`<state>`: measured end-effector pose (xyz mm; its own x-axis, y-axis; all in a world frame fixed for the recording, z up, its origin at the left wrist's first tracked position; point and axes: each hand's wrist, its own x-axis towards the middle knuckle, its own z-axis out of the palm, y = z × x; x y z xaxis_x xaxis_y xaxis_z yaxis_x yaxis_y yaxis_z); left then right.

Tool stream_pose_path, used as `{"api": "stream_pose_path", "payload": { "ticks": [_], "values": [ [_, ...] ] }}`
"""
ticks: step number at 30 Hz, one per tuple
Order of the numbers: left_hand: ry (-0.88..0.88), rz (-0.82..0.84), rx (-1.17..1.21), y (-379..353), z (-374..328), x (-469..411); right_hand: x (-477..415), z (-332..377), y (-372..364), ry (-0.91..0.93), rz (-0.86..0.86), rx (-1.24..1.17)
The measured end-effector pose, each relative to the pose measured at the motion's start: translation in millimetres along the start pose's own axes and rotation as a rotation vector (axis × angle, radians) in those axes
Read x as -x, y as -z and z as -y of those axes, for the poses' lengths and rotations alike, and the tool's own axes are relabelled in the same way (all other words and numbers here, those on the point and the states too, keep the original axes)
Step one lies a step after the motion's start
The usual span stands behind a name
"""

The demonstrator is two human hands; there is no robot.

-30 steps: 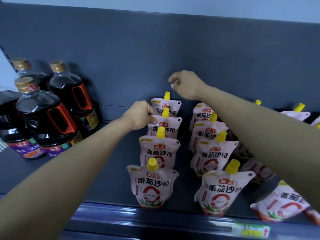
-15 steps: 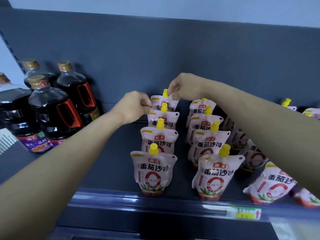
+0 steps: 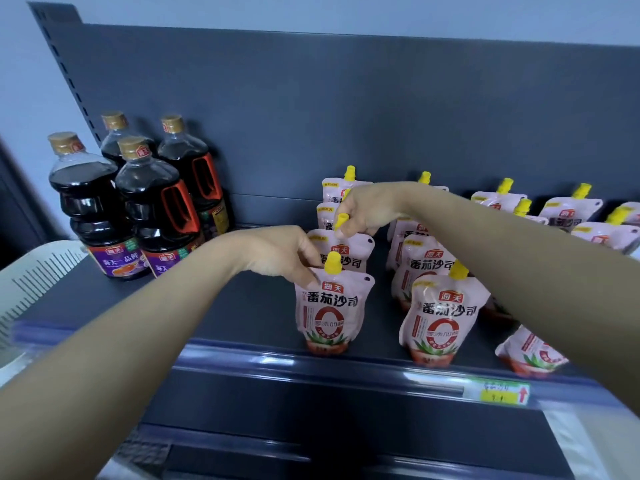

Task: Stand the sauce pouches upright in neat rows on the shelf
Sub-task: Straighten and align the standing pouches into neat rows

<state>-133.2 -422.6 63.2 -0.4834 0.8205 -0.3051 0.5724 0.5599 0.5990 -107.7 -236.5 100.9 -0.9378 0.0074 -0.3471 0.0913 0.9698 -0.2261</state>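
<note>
Near the shelf (image 3: 242, 327) front edge, left hand (image 3: 277, 252) pinches the front pouch (image 3: 330, 306) top corner; right hand (image 3: 363, 213) clamps the second pouch's cap (image 3: 341, 221). Soft, floppy pouches; the stiff spouts look the best hold.

A dark grey shelf (image 3: 242, 317) is carrying pink tomato sauce pouches (image 3: 330, 311) with yellow caps, standing in rows at centre and right, while four dark soy sauce bottles (image 3: 152, 216) are standing at its left rear.
</note>
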Motion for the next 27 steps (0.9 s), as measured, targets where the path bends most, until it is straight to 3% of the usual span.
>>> {"api": "stream_pose_path", "payload": {
  "ticks": [12, 19, 22, 25, 27],
  "values": [
    [-0.01, -0.086, 0.044, -8.9, -9.1, -4.7, 1.9, 2.6, -5.6, -0.025, -0.041, -0.057],
    [-0.031, 0.063, 0.134, 7.4, -4.4, 7.2, 6.9, 1.0, 4.7, -0.039, 0.029, -0.141],
    [-0.056, -0.096, 0.258, 23.1, 0.2, 9.1, 9.1, -6.6, 24.4, -0.079, -0.103, -0.177],
    [-0.023, -0.406, 0.211, 28.3, 5.5, -6.2, -1.3, -13.4, 32.8, -0.157, -0.392, 0.067],
    [0.022, -0.456, 0.125, 24.3, 6.4, -18.4, -6.0, -13.1, 29.0, -0.167, -0.382, 0.147]
  ]
}}
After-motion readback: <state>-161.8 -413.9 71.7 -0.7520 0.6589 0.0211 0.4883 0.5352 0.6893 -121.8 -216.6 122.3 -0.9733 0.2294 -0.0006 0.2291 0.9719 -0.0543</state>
